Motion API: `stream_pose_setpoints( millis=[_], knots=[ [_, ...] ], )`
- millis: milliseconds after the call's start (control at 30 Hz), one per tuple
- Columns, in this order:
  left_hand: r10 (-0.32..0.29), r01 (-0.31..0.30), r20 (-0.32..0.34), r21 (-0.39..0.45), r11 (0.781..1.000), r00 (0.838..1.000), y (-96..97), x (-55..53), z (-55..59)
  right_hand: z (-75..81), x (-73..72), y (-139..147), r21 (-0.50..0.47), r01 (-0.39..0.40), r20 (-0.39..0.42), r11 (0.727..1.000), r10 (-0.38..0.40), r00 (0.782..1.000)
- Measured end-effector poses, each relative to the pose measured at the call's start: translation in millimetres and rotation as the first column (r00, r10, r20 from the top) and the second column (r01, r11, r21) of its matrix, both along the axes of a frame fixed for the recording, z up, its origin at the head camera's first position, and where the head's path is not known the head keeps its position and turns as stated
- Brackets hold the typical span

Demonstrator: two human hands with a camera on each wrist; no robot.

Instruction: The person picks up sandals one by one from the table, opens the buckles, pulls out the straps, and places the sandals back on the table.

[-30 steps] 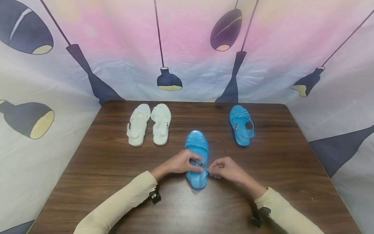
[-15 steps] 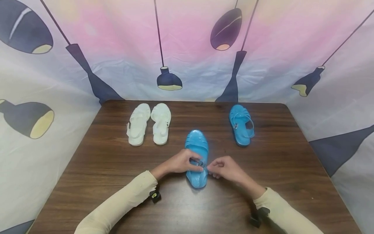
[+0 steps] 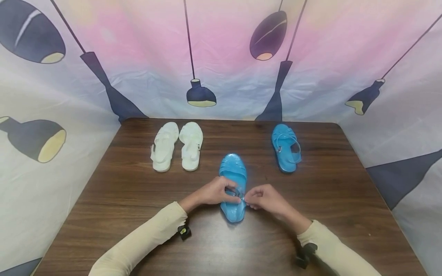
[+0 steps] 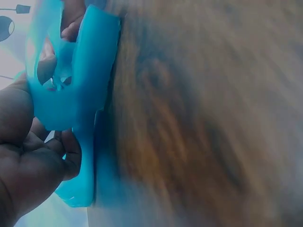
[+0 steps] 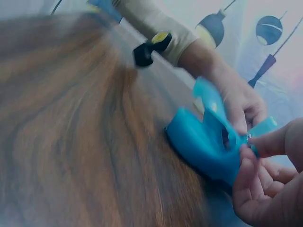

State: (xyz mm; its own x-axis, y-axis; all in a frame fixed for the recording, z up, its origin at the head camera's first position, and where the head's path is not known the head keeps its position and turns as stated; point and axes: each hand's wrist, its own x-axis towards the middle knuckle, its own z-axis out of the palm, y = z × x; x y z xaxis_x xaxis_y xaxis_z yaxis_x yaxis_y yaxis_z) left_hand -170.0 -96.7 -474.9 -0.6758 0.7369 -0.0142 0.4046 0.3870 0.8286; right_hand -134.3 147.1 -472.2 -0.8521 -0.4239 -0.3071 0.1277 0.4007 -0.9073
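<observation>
A glossy blue sandal (image 3: 233, 165) lies flat near the middle of the table, toe pointing away. My left hand (image 3: 215, 190) reaches over its left side, thumb and fingers holding the ankle strap. From the other side, my right hand (image 3: 266, 198) pinches the strap at the small metal buckle (image 5: 248, 138) between thumb and forefinger. A loose strap end (image 5: 263, 126) sticks up beside the buckle in the right wrist view. The left wrist view shows the sandal's heel part (image 4: 57, 106) with my left fingers around the strap. Whether the strap is fastened I cannot tell.
Two white sandals (image 3: 190, 147) stand side by side at the back left of the brown wooden table (image 3: 114, 199). Another blue sandal (image 3: 286, 163), its strap looped up, stands at the back right. A lamp-patterned cloth (image 3: 231, 88) hangs behind the table.
My right hand has moved slightly left, closer in to the strap and buckle. The left hand keeps its hold, and the sandals stay in place.
</observation>
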Motion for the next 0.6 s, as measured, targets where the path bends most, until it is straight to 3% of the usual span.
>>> stream_pose_setpoints(
  millis=[600],
  knots=[
    [0.01, -0.011, 0.004, 0.01, 1.0, 1.0, 0.5, 2.8, -0.7, -5.4, 3.7, 4.0, -0.066, 0.034, 0.084, 0.997, -0.028, 0.996]
  ],
)
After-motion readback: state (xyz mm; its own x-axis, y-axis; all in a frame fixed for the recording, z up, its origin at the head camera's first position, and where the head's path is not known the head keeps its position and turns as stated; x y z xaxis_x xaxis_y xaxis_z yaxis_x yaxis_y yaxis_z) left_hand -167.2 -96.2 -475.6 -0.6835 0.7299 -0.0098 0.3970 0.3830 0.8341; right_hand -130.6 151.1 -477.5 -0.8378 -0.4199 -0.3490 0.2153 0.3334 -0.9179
